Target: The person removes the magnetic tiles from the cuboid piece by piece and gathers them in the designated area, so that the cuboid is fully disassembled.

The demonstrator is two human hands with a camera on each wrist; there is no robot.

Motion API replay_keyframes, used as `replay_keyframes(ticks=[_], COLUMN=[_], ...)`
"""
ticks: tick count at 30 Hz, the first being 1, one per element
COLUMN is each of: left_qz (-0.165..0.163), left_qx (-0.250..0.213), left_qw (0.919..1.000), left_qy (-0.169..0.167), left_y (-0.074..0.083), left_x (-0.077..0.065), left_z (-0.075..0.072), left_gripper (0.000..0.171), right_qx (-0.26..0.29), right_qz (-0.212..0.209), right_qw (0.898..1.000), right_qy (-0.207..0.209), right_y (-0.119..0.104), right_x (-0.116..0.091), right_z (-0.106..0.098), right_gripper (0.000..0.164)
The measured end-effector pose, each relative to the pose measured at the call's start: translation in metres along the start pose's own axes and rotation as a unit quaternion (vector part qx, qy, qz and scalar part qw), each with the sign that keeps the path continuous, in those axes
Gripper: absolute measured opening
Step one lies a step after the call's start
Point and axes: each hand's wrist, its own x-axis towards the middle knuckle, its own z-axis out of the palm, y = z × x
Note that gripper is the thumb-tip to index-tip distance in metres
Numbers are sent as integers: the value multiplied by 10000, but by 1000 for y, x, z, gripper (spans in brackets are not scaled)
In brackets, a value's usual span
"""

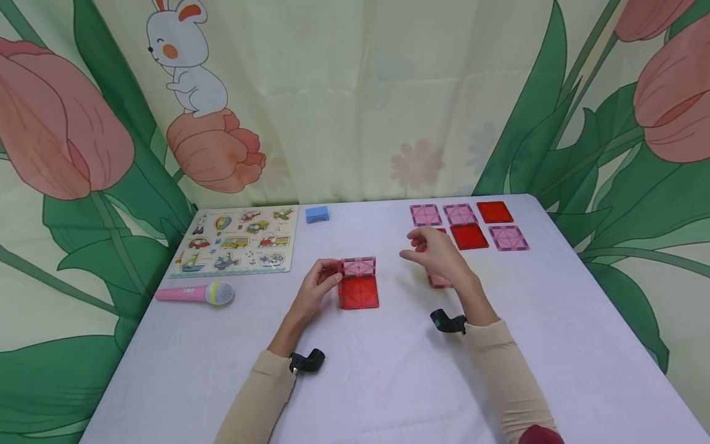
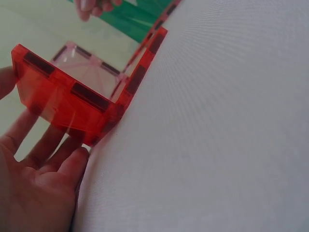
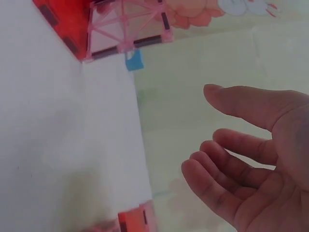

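My left hand (image 1: 315,288) pinches an upright red magnetic tile (image 2: 60,92), thumb at one edge and fingers behind its face. That tile stands along the left side of a flat red tile (image 1: 359,293) on the table. At the back edge of the flat tile, a clear pink tile (image 1: 358,267) stands upright. My right hand (image 1: 440,254) hovers to the right with nothing in it. Its fingers (image 3: 212,188) are loosely bent and apart from the thumb in the right wrist view. In the head view this hand partly covers a red tile and a pink tile (image 1: 439,282) beneath it.
Loose tiles lie at the back right, among them a red tile (image 1: 469,236) and a pink tile (image 1: 508,238). A picture puzzle board (image 1: 235,240) is at the back left, a pink toy microphone (image 1: 194,293) before it. Beside the board sits a blue block (image 1: 317,214).
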Motion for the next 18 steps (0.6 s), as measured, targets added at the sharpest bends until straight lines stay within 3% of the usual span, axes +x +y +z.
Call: replay_keyframes(ticks=[7, 18], left_qz=[-167, 14], left_qx=[247, 356], left_qw=[9995, 9993], left_qy=[63, 111], left_y=[-1, -3], left_x=[1, 2], left_z=[0, 0], left_gripper=[38, 37], right_qx=[194, 275], right_qz=[-188, -557], right_qw=[9994, 9965], right_qy=[-220, -566], right_y=[-10, -13], right_x=[7, 14], right_z=[22, 51], right_gripper=[52, 51])
